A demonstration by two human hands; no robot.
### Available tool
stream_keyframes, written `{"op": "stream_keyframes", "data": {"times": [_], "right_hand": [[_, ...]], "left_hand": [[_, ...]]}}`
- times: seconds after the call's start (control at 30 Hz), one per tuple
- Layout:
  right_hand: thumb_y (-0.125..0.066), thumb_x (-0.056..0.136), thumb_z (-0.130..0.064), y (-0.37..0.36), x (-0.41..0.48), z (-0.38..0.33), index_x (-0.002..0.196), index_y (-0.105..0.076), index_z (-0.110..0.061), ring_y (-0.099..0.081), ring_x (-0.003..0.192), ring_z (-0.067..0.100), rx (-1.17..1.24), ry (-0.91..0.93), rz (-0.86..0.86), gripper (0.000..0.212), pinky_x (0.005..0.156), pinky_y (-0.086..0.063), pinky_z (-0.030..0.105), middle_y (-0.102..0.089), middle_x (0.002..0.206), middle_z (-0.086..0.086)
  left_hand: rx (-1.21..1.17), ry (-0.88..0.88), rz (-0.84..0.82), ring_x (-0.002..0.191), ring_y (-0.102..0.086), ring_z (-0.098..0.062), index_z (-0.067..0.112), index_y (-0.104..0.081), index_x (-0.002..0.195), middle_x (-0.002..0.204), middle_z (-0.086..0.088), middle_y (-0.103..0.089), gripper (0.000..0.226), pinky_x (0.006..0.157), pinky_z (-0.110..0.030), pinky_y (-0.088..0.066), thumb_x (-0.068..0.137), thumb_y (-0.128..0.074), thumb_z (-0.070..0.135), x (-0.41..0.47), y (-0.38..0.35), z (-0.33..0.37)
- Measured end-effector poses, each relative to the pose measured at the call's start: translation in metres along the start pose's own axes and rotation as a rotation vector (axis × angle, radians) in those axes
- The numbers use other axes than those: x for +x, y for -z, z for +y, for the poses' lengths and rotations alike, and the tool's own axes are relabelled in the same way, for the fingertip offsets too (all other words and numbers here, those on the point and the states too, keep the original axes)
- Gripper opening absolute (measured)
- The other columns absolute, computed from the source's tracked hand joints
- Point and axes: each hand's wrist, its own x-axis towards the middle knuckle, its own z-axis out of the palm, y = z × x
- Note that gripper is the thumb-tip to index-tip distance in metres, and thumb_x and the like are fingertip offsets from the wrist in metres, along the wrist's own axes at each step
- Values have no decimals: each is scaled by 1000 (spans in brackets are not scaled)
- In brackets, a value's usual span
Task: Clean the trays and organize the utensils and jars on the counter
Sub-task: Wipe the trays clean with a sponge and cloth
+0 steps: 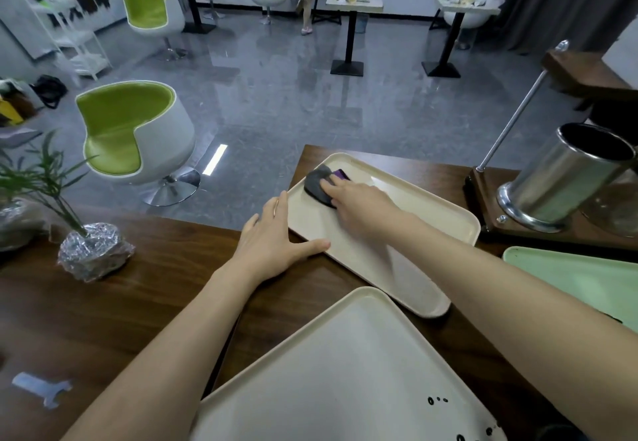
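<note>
Right hand (359, 204) is out over the far cream tray (431, 206), fingers laid flat over a dark grey cloth (316, 183) and pressing it onto the tray's far left corner. It's a press, not a curl round it, though the hand is a touch blurred. A purple patch (341, 175) peeks out just beyond the fingertips; whether it belongs to the cloth or is a separate piece, I can't tell. Left hand (272, 244) sits on the dark wooden worktop (155, 302) right against that tray's left edge, fingers straight and spread, thumb lying along the near rim, holding nothing. The tray lies at an angle, its far corner close to the worktop's edge. Nearer the person there's a second cream tray (328, 371), with a few dark specks (435, 400) towards its right side. A green tray (587, 282) shows on the right, partly behind the right forearm. Behind it stands a steel canister (559, 181), open at the top. Off to the left, a foil-wrapped plant (91, 251) rests on the worktop.
</note>
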Motion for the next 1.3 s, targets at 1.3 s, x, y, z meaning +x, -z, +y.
{"op": "stream_keyframes", "data": {"times": [1.3], "right_hand": [[-41,103,-16,14,-58,47,143,-46,-22,-52,124,34,90,-140,26,41,93,-47,47,-48,147,-2]], "left_hand": [[73,-1,29,157,-13,-17,20,4,164,171,0,-6,130,128,-45,-3,68,-39,97,2,-5,-5]]}}
